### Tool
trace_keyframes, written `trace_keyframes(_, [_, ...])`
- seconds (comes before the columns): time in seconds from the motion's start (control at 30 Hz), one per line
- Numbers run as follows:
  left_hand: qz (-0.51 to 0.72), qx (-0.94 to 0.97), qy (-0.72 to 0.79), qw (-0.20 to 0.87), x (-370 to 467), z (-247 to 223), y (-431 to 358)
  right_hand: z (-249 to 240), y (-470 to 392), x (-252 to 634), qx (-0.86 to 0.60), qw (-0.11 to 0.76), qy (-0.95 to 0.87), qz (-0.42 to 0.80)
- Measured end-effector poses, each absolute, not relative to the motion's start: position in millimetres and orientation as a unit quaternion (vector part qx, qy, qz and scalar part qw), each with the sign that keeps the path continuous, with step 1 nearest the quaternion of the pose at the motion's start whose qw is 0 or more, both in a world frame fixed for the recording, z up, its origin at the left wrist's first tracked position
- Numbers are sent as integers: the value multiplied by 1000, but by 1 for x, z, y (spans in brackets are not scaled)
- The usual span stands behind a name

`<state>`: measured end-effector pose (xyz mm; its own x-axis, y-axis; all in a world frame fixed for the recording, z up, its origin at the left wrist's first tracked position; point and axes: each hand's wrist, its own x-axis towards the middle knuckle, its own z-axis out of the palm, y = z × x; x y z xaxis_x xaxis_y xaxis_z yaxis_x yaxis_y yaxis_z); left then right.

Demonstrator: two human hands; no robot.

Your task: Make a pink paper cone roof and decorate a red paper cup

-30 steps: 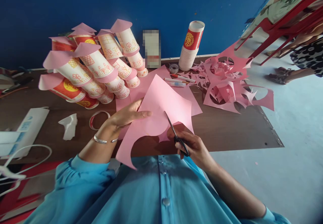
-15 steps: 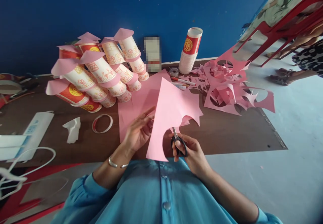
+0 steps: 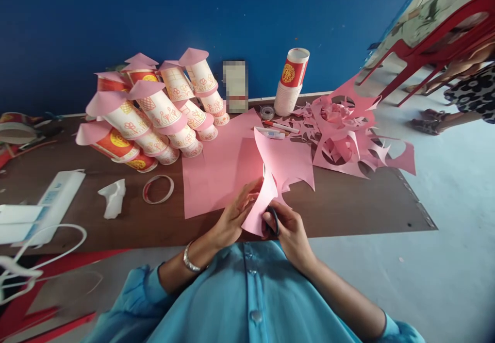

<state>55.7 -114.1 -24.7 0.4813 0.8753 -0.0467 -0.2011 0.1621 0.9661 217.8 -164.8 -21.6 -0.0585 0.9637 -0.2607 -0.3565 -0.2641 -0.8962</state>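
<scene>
Upright over the table's front edge is a piece of pink paper (image 3: 263, 201), curved and seen nearly edge-on. My left hand (image 3: 236, 214) grips it from the left, its fingers partly behind the sheet. Black-handled scissors (image 3: 273, 220) sit in my right hand (image 3: 291, 232), with the thumb through a loop. The paper hides most of their blades. Behind both hands, larger pink sheets (image 3: 222, 178) lie flat on the brown table, and one has a jagged, cut-out edge.
Paper-cup towers with pink cone roofs (image 3: 149, 108) stand at left. A cup stack (image 3: 288, 98), tape roll (image 3: 266, 112) and pens (image 3: 284, 126) are at the back. Pink scraps (image 3: 344, 131) pile up at right. A tape ring (image 3: 158, 189) and power strip (image 3: 52, 206) lie left.
The pink paper has turned from facing me broadly to nearly edge-on and curled. My left hand has moved right, closer to the scissors, whose blades have gone behind the paper.
</scene>
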Motion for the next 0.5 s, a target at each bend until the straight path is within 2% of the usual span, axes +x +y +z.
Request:
trace_keyframes(0.23, [367, 532, 371, 667, 56, -35, -121, -24, -160, 214, -474, 485, -345, 649])
trace_keyframes(0.3, [385, 586, 405, 587, 52, -36, -121, -24, -158, 213, -485, 476, -351, 644])
trace_keyframes(0.43, [386, 728, 443, 354, 36, -33, -118, -22, -154, 214, -486, 448, -365, 656])
trace_keyframes(0.5, [347, 777, 429, 302, 28, -32, -115, -19, -152, 217, -474, 425, -383, 670])
